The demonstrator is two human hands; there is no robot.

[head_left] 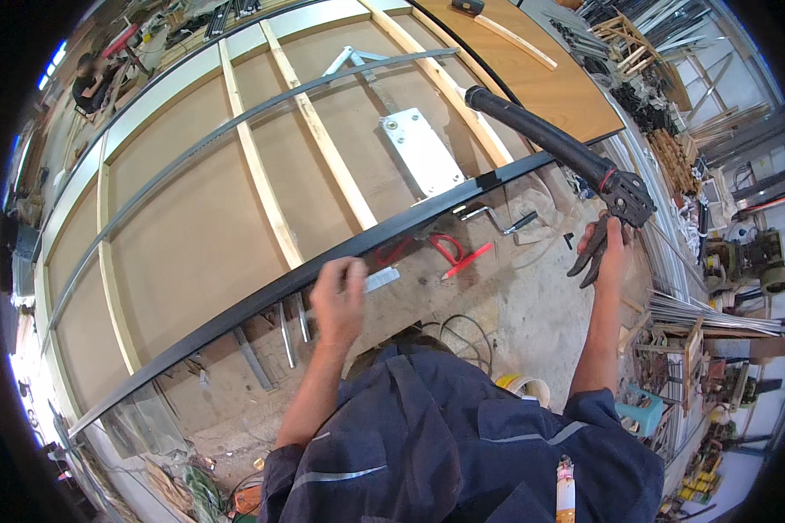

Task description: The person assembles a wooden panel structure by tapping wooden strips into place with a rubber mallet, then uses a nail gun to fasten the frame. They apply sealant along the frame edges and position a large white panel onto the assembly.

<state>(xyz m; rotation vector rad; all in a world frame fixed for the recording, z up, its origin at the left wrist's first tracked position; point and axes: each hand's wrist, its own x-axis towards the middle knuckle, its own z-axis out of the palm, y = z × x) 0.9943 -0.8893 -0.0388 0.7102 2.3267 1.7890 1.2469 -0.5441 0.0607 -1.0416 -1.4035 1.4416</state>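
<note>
My right hand [615, 244] grips a black caulking gun [545, 131], its long barrel slanting up and left over the panel's right part. The handle and trigger hang below my fingers. At the barrel's far end, a pale nozzle tip [462, 90] lies above a wooden slat. My left hand [338, 301] hovers near the dark front rail [262, 296], fingers loosely bent and apart, with nothing visible in it. I cannot tell whether it touches the rail. The framed panel [179, 200] has wooden slats, a curved metal strip [275, 100] and a white plate [423, 150] across it.
Under the rail, the bench [410, 301] holds a red pencil-like stick [468, 261], a cranked tool [501, 218] and metal bars [286, 336]. A hammer [506, 33] lies on a wooden board [567, 87]. Racks of metal profiles stand right. Another person [92, 84] sits far left.
</note>
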